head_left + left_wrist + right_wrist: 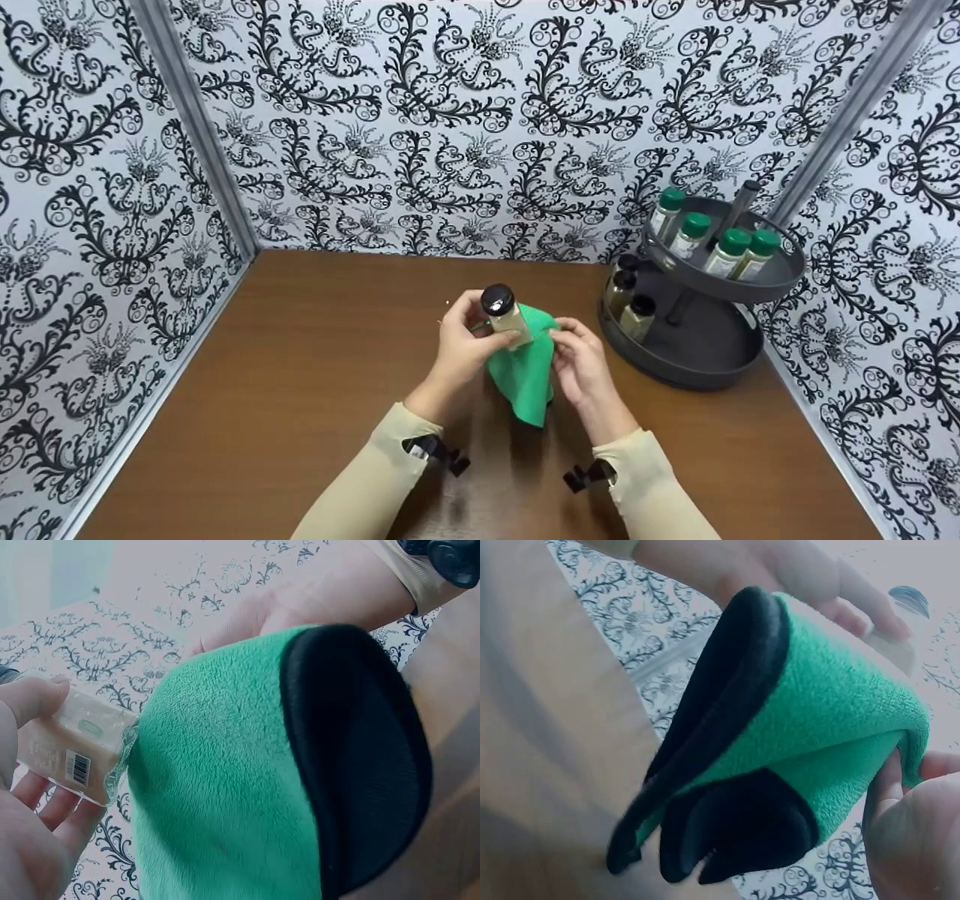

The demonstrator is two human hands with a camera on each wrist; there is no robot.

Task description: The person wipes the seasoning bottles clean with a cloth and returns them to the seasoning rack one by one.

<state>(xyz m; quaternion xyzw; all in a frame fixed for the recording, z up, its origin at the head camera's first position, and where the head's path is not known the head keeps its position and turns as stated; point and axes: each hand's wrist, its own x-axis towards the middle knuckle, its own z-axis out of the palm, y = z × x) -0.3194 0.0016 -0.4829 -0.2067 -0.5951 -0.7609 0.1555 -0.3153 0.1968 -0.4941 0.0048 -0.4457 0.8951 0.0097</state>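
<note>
My left hand [459, 343] grips a clear spice jar [508, 324] with a black cap, held tilted above the table. In the left wrist view the jar [90, 727] shows pale contents and a barcode label, its base end against a green cloth [217, 757]. The cloth [525, 382] hangs in folds, fuzzy green on one side and black on the other and along its edge. With thumb and fingers, my right hand [583, 361] pinches a fold of the cloth [847, 690] beside the jar's lower end. Some left fingers are hidden behind the jar.
A dark two-tier round rack [682, 364] stands at the back right of the brown table [315, 390]. Several green-capped jars [726, 251] sit on its upper tier. Black-capped jars [638, 319] stand on the lower tier's left side. Patterned walls [450, 135] enclose the table.
</note>
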